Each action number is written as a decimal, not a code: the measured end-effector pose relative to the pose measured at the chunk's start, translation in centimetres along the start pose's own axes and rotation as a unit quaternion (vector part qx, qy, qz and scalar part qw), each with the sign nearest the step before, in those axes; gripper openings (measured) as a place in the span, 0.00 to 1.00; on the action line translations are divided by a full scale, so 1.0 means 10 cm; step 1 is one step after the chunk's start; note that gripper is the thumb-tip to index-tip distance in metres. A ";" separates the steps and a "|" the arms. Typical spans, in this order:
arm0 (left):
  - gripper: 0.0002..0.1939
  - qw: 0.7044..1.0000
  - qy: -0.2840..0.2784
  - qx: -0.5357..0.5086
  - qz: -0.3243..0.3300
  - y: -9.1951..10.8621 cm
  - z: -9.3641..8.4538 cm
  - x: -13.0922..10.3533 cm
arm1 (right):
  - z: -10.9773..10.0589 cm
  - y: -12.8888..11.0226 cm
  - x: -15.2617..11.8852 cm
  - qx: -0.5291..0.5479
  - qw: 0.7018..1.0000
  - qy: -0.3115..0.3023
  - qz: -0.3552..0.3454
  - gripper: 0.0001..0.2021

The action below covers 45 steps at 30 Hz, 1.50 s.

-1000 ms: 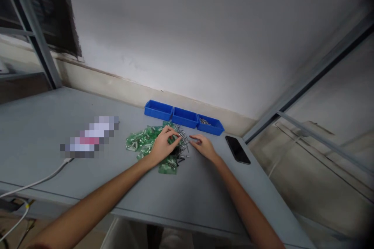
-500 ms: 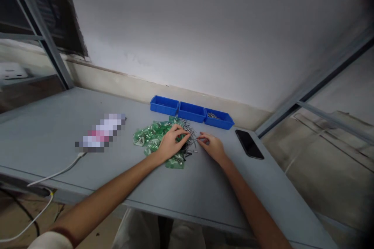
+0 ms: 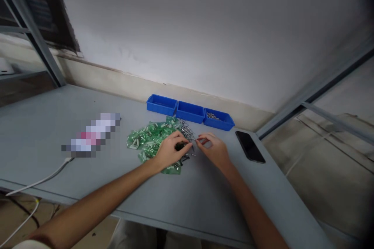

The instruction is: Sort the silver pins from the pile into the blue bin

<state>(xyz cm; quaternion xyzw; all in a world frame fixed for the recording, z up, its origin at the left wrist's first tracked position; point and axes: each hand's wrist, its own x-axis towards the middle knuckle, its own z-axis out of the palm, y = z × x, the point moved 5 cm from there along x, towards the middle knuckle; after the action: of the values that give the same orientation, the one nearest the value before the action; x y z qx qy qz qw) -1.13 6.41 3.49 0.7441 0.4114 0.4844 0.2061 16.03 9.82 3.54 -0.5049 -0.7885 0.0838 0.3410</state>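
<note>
Green plastic packets (image 3: 152, 138) with small metal pieces lie heaped on the grey table. Loose silvery metal pins (image 3: 186, 127) are scattered along the heap's right side. Over the right part of the heap, my left hand (image 3: 173, 149) has thumb and forefinger drawn together at the pins; what is between them is too small to name. My right hand (image 3: 212, 149) faces it from the right, fingertips pinched close to the left ones on something tiny and unclear. Behind stand three joined blue bins; the right bin (image 3: 219, 119) holds metal pins.
The left bin (image 3: 161, 105) and middle bin (image 3: 190, 112) stand near the wall. A black phone (image 3: 250, 147) lies at the right. On the left of the table (image 3: 117, 183) is a blurred item (image 3: 93, 134) with a white cable (image 3: 43, 180). Metal posts rise at both sides.
My right hand has come closer to my left, and its thumb and forefinger have closed together. The whole view has shifted slightly.
</note>
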 end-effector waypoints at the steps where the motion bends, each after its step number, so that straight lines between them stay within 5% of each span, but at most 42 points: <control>1: 0.09 1.000 0.001 -0.003 0.000 0.01 0.01 -0.01 | -0.02 -0.04 0.00 0.012 1.000 0.005 -0.002 0.09; 9: 0.10 1.000 0.012 -0.010 -0.010 -0.02 0.03 -0.02 | -0.07 -0.14 -0.03 0.155 0.981 0.010 0.116 0.07; 18: 0.08 1.000 -0.002 -0.022 0.007 0.03 -0.01 0.02 | -0.05 -0.17 -0.05 0.258 0.955 -0.007 0.145 0.10; 25: 0.08 1.000 -0.004 -0.025 0.016 -0.03 0.02 0.02 | 0.08 -0.22 -0.08 0.319 0.932 -0.084 0.148 0.12; 37: 0.09 0.997 0.003 -0.062 0.035 0.10 -0.02 0.05 | 0.16 -0.16 -0.03 0.351 0.923 -0.055 0.149 0.13; 45: 0.08 0.992 0.062 -0.113 0.008 0.01 -0.08 0.07 | 0.29 -0.23 -0.08 0.431 0.880 -0.088 0.182 0.17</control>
<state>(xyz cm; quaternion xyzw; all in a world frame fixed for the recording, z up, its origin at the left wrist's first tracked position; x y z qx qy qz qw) -1.67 6.80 4.31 0.6874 0.3604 0.5748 0.2592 12.77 8.66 2.07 -0.4331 -0.5958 0.5200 0.4324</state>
